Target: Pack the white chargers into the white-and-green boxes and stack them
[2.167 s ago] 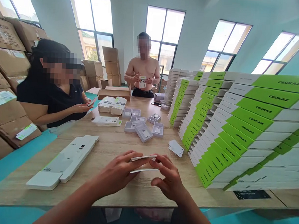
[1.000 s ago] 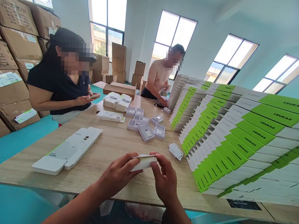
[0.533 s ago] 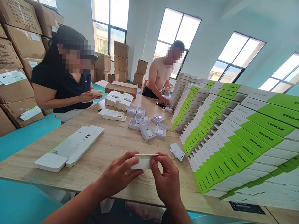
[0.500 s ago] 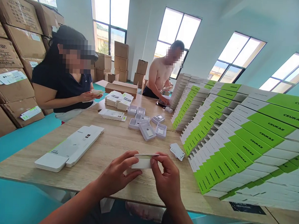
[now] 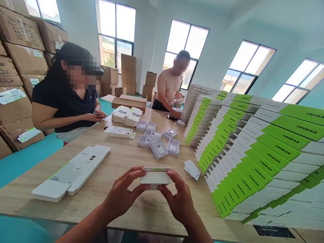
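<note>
Between my two hands, a small white carton (image 5: 155, 178) with a green strip by its upper flap is held above the table's near edge. My left hand (image 5: 127, 187) pinches its left end, thumb below and fingers on top. On the right end, my right hand (image 5: 177, 193) grips it the same way. The carton's far side is hidden from me. Just beyond my right hand lie a few small printed cards (image 5: 192, 169). To the left is a stack of flattened white cartons (image 5: 72, 171).
Tall stacks of white and green boxes (image 5: 256, 156) line the table's right side. Several plastic trays (image 5: 158, 148) lie mid-table, near piled flat cartons (image 5: 126, 116). One co-worker (image 5: 69, 97) stands at the left, another (image 5: 168, 90) at the far end. Brown cartons (image 5: 17, 59) are stacked behind.
My right fingers have shifted from the carton's upper flap to its right end, with the thumb now underneath. The carton's front faces me more fully. The view has tilted slightly upward.
</note>
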The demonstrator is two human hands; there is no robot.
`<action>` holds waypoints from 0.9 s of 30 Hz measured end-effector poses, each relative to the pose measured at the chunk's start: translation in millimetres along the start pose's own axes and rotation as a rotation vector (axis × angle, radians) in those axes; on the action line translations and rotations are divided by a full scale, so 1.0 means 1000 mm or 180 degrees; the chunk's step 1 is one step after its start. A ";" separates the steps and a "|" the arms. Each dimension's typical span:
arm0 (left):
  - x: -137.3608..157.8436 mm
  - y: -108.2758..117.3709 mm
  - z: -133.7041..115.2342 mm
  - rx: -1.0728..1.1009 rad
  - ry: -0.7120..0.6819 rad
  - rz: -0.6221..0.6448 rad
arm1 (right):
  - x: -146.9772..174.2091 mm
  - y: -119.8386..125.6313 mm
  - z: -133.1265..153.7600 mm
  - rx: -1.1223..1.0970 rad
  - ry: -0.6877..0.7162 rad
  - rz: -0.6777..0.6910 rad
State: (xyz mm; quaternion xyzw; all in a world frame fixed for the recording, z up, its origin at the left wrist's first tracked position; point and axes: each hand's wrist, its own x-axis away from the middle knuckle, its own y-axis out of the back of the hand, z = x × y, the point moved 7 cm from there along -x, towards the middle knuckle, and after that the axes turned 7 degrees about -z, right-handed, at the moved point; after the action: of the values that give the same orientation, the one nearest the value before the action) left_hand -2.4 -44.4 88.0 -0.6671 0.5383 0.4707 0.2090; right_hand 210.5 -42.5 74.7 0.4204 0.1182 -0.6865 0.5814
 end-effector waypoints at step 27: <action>0.001 -0.039 0.008 -0.0188 -0.0996 0.1449 | 0.013 -0.018 -0.053 -0.0945 -0.2193 0.0388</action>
State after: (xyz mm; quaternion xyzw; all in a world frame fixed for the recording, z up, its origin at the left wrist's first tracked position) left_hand 30.0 -25.3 74.2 -0.4540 0.6216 0.6184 0.1588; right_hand 217.7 -11.6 26.9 0.0823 -0.0113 -0.7272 0.6814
